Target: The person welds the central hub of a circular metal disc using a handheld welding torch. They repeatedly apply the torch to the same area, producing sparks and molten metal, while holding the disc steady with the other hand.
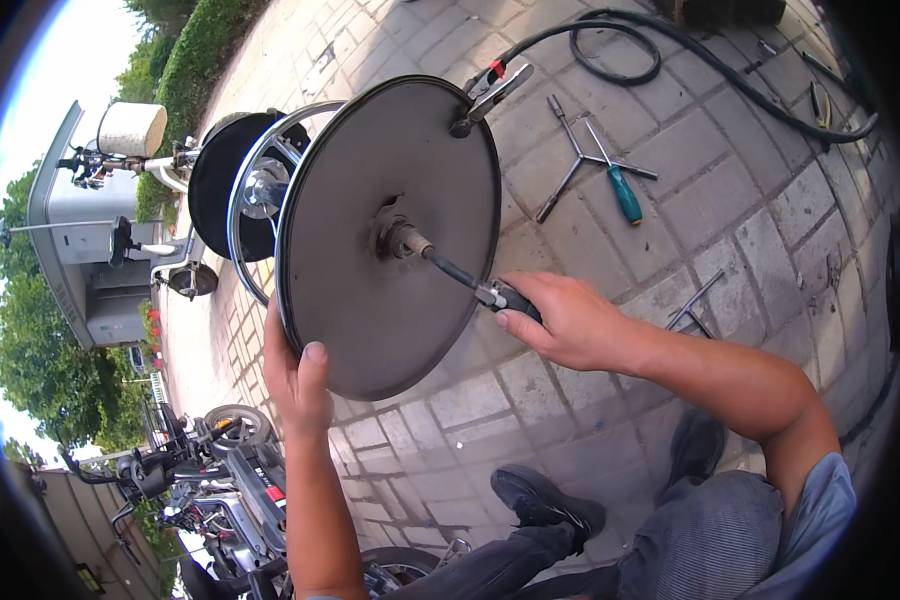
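Note:
A large round grey-brown disc [350,270] with a dark rim stands upright and tilted before me, covering part of a spoked wheel. My left hand [298,380] grips its lower left edge, thumb on the face and fingers out of sight behind. From the hub [400,237] at the disc's centre, a slim dark shaft [450,269] runs out to a black handle [518,300]. Closed around that handle is my right hand [570,320]; the exact kind of tool cannot be made out. A metal spring clamp [492,100] bites the disc's upper right rim.
A black cable [740,72] loops from the clamp across the paving [750,200]. On the ground lie a three-armed socket wrench [578,155], a green-handled screwdriver [623,195], a T-shaped wrench [695,302] and pliers [820,103]. Electric bikes [240,480] stand at the lower left.

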Motion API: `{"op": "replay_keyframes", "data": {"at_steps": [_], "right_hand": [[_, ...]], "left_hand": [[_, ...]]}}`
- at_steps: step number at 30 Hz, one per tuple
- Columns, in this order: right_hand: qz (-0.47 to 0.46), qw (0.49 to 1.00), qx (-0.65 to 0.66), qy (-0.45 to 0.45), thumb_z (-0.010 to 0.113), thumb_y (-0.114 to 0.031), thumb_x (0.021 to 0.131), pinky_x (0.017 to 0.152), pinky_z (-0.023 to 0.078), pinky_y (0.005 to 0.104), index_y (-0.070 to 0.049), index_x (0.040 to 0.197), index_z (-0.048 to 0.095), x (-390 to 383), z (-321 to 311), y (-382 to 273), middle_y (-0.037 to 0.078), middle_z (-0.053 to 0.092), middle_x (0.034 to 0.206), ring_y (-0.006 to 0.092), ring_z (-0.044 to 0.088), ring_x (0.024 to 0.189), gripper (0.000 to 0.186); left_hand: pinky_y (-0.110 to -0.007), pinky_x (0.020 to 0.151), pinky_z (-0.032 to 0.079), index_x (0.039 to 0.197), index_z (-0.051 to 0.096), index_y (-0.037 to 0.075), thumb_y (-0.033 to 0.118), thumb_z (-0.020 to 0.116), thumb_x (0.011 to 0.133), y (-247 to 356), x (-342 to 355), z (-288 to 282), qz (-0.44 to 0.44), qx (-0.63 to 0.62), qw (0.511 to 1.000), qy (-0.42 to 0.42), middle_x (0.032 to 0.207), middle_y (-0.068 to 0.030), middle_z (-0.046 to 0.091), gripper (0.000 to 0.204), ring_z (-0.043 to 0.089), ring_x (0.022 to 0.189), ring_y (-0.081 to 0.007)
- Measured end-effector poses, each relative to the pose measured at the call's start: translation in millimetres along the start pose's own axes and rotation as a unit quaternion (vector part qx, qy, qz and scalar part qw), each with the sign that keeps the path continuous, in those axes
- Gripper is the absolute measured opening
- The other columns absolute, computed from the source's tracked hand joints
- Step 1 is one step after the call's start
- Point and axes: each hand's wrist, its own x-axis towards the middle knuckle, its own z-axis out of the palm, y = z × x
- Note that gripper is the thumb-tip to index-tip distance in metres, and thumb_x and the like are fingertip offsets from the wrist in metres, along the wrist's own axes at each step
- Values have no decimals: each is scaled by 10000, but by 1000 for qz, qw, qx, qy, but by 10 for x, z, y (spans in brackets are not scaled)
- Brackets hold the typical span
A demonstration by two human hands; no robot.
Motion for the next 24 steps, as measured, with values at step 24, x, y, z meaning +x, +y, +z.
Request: {"op": "replay_keyframes", "data": {"at_steps": [24], "right_hand": [[77, 984, 158, 31, 592, -303, 944, 704, 488, 403, 51, 1149, 617, 415, -128, -23, 214, 655, 814, 334, 644, 755, 409]], "left_hand": [[-395, 999, 450, 1231, 587, -49, 119, 688, 812, 390, -62, 804, 207, 314, 925, 59, 1217, -221, 619, 462, 579, 1165, -353]]}}
